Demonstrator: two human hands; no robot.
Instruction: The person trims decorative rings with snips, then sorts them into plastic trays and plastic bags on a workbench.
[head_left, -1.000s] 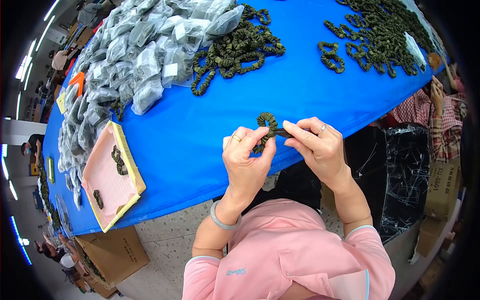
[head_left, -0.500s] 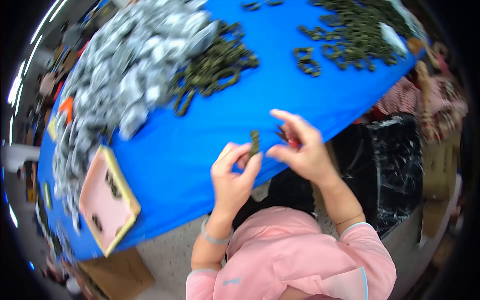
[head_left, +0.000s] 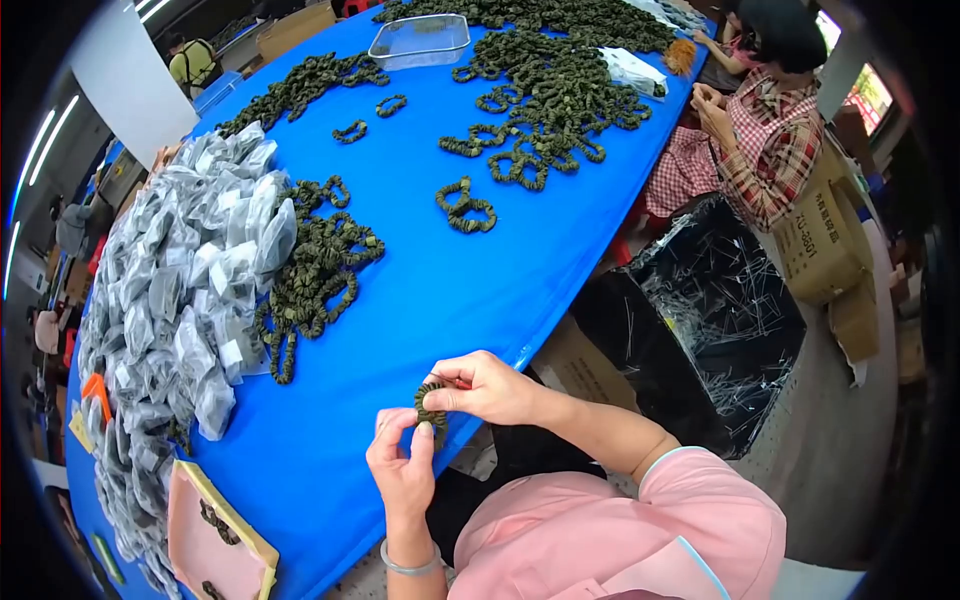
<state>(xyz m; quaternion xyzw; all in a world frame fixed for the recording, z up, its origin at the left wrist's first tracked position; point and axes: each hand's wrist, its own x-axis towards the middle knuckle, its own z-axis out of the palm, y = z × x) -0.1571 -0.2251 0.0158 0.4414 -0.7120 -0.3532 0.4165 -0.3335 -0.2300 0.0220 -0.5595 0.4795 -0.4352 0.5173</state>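
Near the table's front edge, my left hand [head_left: 402,462] pinches the lower side of a dark green scrunchie [head_left: 432,404], a small ring of gathered material. From the right, my right hand [head_left: 488,388] grips its upper side between thumb and fingers. Both hands are closed on this one ring, which is held upright above the blue cloth. Whether the right palm also holds a small tool is hidden. Beyond the hands, a heap of similar scrunchies [head_left: 322,262] lies against a pile of grey plastic packets [head_left: 185,280].
A pink tray [head_left: 262,548] with yellow edges holds a few rings at lower left. More rings [head_left: 545,90] and a clear plastic basket [head_left: 420,62] lie farther back. At right, a black-lined box [head_left: 740,420] of thin strips stands near a seated person [head_left: 775,150].
My hands have come together, and the right hand now grips the ring too. The red-handled tool seen at my right hand is no longer clearly visible. The camera view has tilted up.
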